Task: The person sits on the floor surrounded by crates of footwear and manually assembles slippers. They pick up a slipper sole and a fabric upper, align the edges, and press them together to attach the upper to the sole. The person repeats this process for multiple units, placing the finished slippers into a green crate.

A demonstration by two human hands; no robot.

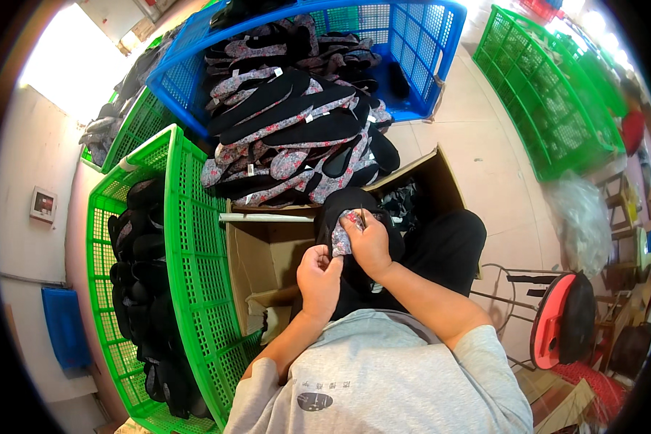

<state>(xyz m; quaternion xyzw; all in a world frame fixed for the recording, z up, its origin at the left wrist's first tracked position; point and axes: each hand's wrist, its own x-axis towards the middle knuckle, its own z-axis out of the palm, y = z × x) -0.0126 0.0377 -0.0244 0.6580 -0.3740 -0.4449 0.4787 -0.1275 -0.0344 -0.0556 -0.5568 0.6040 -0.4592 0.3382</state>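
Over my lap I hold a floral slipper [341, 235] with grey, red and white print and black parts. My left hand [320, 282] is closed, its thumb and curled fingers pinching the slipper's near edge. Farther up and to the right, my right hand [370, 246] is closed round the slipper's other side. A thin dark sliver shows by its fingertips; I cannot make out what it is. Just beyond my knees lies a big heap of similar floral slippers [289, 137] with black soles, several with small white tags.
A blue crate [419, 108] stands behind the heap. At my left is a green crate [202, 275] holding black slippers [141, 267]. Open cardboard boxes [249, 253] surround my legs. To the right are a red-and-black stool [553, 318], more green crates [542, 108] and clear plastic [579, 217].
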